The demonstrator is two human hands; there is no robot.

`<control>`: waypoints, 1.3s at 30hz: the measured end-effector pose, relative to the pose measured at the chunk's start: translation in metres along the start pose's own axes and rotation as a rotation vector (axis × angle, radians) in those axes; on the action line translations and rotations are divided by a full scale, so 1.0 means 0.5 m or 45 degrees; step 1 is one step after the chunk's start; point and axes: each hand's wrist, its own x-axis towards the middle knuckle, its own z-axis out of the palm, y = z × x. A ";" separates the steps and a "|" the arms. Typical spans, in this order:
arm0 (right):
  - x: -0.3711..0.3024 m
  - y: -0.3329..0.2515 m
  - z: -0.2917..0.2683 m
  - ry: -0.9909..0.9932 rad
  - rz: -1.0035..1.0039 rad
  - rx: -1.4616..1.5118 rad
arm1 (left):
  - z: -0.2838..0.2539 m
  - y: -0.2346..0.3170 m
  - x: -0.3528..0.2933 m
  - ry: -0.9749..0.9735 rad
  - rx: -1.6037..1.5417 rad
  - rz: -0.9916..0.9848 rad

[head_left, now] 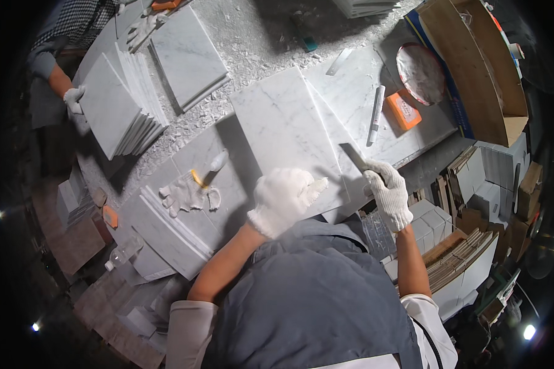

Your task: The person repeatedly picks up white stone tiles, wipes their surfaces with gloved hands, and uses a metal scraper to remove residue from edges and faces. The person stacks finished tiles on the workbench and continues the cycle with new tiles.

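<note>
A grey-veined white marble tile (283, 117) lies in front of me, its far edge pointing away, over another tile (329, 114) that shows along its right side. My left hand (283, 200), in a white knit glove, is closed over the tile's near part; what its curled fingers hold, if anything, I cannot make out. My right hand (389, 192), gloved too, grips a flat metal scraper blade (353, 157) just off the tile's right edge. To the left lie a crumpled white glove (184, 195) and a putty knife with a yellow part (199, 178).
Rightward are a marker (376, 115), an orange box (404, 111), a round tub of white paste (421, 72) and a cardboard box (474, 67). Tiles stand stacked at left (120, 104), with another person's gloved hand (74, 98) on them. White chips cover the far bench (246, 37).
</note>
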 end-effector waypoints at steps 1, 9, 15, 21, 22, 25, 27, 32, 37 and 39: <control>0.010 0.000 -0.001 0.054 -0.027 -0.150 | 0.007 -0.006 0.003 0.114 0.045 0.056; 0.139 -0.052 0.055 -0.046 -0.396 -0.223 | 0.049 -0.064 0.050 0.377 0.347 0.380; 0.270 -0.107 0.123 -0.151 -0.650 -0.478 | 0.078 -0.082 0.037 0.380 0.346 0.512; 0.317 -0.143 0.134 -0.357 -0.579 -0.626 | 0.082 -0.088 0.038 0.404 0.296 0.472; 0.323 -0.145 0.138 -0.362 -0.614 -0.648 | 0.081 -0.088 0.038 0.398 0.302 0.471; 0.336 -0.144 0.151 -0.293 -0.800 -0.759 | 0.078 -0.086 0.038 0.381 0.315 0.472; 0.332 -0.136 0.152 -0.319 -0.829 -0.758 | 0.078 -0.087 0.039 0.380 0.323 0.476; 0.324 -0.124 0.146 -0.302 -0.898 -0.759 | 0.082 -0.087 0.037 0.420 0.308 0.475; 0.338 -0.119 0.153 -0.298 -0.823 -0.678 | 0.083 -0.085 0.038 0.437 0.317 0.489; 0.322 -0.109 0.132 -0.483 -0.787 -0.597 | 0.083 -0.088 0.036 0.454 0.292 0.491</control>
